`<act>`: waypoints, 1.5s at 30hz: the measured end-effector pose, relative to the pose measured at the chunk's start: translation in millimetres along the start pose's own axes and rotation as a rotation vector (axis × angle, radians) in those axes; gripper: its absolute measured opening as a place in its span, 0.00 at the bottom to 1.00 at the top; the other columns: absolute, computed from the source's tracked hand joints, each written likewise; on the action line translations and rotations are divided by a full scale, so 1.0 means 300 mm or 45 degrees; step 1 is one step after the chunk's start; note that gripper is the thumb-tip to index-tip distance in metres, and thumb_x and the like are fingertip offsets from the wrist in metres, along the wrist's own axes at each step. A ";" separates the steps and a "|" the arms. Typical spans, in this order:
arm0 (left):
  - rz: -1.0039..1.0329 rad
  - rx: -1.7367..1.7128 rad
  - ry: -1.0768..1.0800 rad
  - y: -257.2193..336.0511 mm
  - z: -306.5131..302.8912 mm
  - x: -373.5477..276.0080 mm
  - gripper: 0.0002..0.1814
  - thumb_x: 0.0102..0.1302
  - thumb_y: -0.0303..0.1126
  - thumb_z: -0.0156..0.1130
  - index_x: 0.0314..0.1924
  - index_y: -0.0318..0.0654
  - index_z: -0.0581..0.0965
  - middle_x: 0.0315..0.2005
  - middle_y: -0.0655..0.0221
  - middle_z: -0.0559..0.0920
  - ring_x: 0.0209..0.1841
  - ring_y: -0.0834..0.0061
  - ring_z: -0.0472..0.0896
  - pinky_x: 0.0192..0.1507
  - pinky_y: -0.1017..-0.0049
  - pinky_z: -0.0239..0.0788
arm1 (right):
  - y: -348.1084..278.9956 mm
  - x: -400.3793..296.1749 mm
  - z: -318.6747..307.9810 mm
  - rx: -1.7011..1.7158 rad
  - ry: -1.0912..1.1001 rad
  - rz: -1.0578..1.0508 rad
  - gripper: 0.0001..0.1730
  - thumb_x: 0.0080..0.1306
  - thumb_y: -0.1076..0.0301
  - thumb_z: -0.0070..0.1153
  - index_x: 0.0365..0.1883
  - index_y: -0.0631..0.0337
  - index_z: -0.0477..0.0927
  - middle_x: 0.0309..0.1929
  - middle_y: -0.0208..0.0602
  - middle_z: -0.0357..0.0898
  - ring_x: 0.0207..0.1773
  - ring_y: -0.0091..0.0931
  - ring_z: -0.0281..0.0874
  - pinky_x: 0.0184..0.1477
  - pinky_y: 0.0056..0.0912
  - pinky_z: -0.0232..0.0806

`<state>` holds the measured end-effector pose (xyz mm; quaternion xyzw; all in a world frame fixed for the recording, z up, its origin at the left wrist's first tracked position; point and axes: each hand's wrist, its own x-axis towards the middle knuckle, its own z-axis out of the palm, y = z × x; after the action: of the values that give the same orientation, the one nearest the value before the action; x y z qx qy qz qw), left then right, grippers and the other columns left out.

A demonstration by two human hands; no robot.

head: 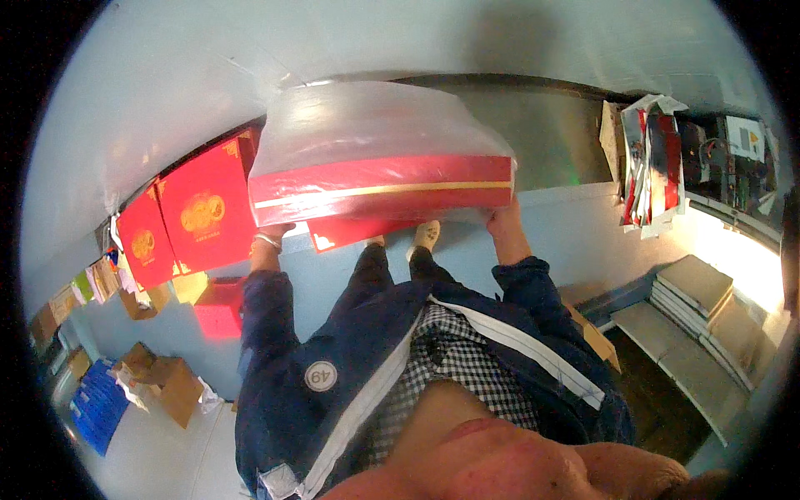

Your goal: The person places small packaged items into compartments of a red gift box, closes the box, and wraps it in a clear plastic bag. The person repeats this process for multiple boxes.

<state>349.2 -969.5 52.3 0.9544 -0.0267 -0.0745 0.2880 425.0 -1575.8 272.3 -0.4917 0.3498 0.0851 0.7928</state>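
Observation:
A flat red box [381,181] with a gold stripe along its side is held up in front of me inside a clear plastic bag [375,122]. The bag's upper part spreads over the box and beyond it. My left hand [274,237], with a bracelet at the wrist, grips the near left corner from below. At the opposite end, my right hand [500,219] holds the lower right corner. The box hides most fingers of both hands. Under it, part of another red panel [356,232] with a gold corner pattern shows, above my feet.
Red boxes with gold emblems [203,209] line the wall at left. Below them are a pink-red box [220,306], an open cardboard carton [165,381] and blue packs [100,403]. Papers [652,165] hang at right, above stacked boards [690,290] on a low shelf [665,356].

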 end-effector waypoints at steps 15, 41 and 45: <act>-0.204 0.131 0.002 0.203 0.020 0.134 0.17 0.69 0.43 0.56 0.51 0.43 0.78 0.42 0.63 0.83 0.43 0.62 0.81 0.46 0.63 0.72 | 0.282 0.442 -0.158 0.321 0.034 0.053 0.26 0.74 0.51 0.48 0.64 0.56 0.72 0.58 0.34 0.79 0.56 0.32 0.79 0.55 0.39 0.76; -0.869 -0.451 0.135 0.494 0.027 -0.497 0.19 0.66 0.37 0.61 0.56 0.44 0.78 0.52 0.60 0.80 0.55 0.59 0.76 0.58 0.62 0.67 | 0.554 0.367 -0.276 0.220 0.110 0.158 0.26 0.76 0.52 0.46 0.66 0.56 0.70 0.62 0.35 0.76 0.61 0.33 0.75 0.60 0.42 0.72; -0.782 -0.382 0.072 0.471 0.033 -0.467 0.20 0.65 0.36 0.61 0.57 0.44 0.78 0.53 0.60 0.80 0.56 0.59 0.76 0.60 0.62 0.66 | 0.528 0.402 -0.318 0.210 0.115 0.126 0.26 0.76 0.52 0.46 0.67 0.57 0.70 0.62 0.35 0.76 0.62 0.33 0.75 0.61 0.42 0.72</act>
<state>208.1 -1079.5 140.2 0.8665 0.2814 -0.1343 0.3898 393.6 -1601.5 55.2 -0.4102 0.4150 0.0727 0.8089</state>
